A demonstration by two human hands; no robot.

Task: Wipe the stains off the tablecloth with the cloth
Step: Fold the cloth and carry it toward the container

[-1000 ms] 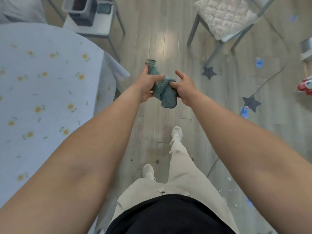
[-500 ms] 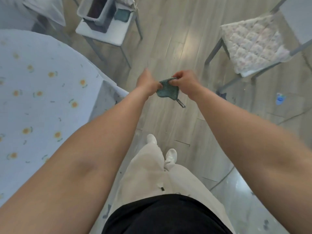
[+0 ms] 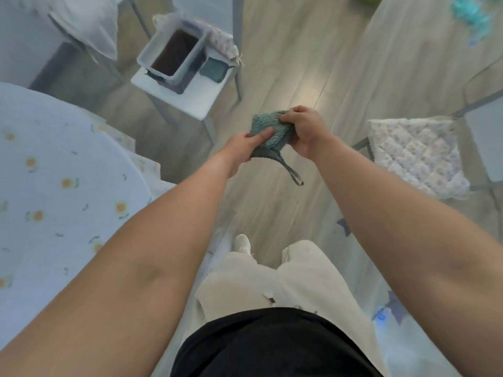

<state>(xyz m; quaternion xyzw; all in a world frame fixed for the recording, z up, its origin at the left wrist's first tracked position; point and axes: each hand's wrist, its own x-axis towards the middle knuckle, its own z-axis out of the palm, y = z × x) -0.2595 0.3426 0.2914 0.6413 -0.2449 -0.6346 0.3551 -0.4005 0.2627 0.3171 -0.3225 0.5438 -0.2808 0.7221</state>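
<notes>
Wooden floor lay below; both the left hand [image 3: 246,145] and right hand [image 3: 304,129] now gripped the refolded teal knitted cloth [image 3: 268,131], well apart from the flower-printed tablecloth [image 3: 54,186] at left.

Soft, even daylight; a pale glare patch lies on the floor [image 3: 307,96] just beyond the hands, shadows faint. Wide-angle bending stretches the forearms at the edges; everything looks slightly soft and smeared

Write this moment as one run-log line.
cloth: held over floor | left hand: pinching it | right hand: gripping it | tablecloth: untouched
</notes>
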